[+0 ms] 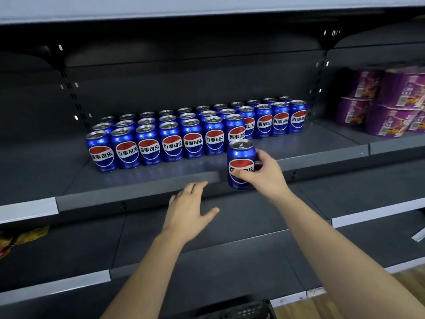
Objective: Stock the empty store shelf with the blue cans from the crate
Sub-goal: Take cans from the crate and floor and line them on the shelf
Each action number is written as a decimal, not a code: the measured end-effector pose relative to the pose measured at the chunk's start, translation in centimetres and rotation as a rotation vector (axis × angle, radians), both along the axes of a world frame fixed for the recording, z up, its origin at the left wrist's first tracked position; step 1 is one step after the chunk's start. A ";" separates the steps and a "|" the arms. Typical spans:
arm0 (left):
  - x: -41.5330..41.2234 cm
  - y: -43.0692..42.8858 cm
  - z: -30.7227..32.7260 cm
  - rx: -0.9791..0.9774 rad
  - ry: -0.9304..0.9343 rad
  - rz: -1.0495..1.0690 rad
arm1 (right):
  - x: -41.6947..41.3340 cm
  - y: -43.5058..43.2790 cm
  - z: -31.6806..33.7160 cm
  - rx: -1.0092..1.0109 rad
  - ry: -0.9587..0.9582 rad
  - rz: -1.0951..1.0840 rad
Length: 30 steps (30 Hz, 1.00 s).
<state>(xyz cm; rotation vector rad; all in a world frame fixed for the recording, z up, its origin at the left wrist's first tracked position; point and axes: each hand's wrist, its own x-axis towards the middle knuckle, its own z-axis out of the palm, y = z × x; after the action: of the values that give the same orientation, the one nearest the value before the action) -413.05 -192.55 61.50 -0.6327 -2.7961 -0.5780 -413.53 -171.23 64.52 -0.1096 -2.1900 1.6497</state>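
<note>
Several blue cans (172,143) with a red, white and blue logo stand in three rows on the dark grey shelf (138,183). My right hand (264,173) grips one more blue can (240,155) upright, just in front of the shelf's front edge, to the right of the front row's last can. My left hand (188,208) hovers below the shelf lip with fingers straight and holds nothing. The black crate (239,309) shows only its rim at the bottom edge.
Purple packs (391,104) are stacked on the same shelf level at the far right, past an upright post. Lower dark shelves (69,245) run beneath, with yellow snack bags (20,238) at the left. A wooden floor (409,291) shows at bottom right.
</note>
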 end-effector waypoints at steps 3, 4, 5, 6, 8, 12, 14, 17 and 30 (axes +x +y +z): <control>-0.5 -0.3 -0.1 -0.028 0.019 0.034 | -2.2 2.2 1.2 0.015 0.004 -0.038; -0.6 -0.2 -0.1 -0.038 0.027 0.042 | -2.9 3.0 1.6 0.025 0.004 -0.052; -0.7 -0.2 -0.1 -0.046 0.034 0.049 | -3.6 3.6 1.9 0.037 0.005 -0.062; -0.9 -0.3 -0.1 -0.052 0.038 0.057 | -4.4 4.2 2.2 0.043 0.013 -0.070; -1.2 -0.4 -0.1 -0.056 0.039 0.079 | -5.6 5.1 2.6 0.044 0.021 -0.080; -1.5 -0.7 0.0 -0.050 0.050 0.121 | -7.5 6.5 2.2 0.045 -0.005 -0.058; -1.8 -0.8 0.1 -0.045 0.049 0.139 | -8.3 7.0 1.6 0.035 -0.027 -0.043; -2.4 -0.6 0.1 -0.048 0.056 0.153 | -9.1 7.2 1.1 0.036 -0.039 -0.046; -3.1 -1.1 0.5 -0.058 0.067 0.195 | -13.0 7.7 0.6 0.250 -0.090 -0.228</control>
<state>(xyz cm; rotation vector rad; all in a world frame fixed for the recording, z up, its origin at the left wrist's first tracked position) -416.17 -193.62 61.95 -0.3761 -2.7768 -0.4312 -426.52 -163.54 65.16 -0.3550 -2.3314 1.2619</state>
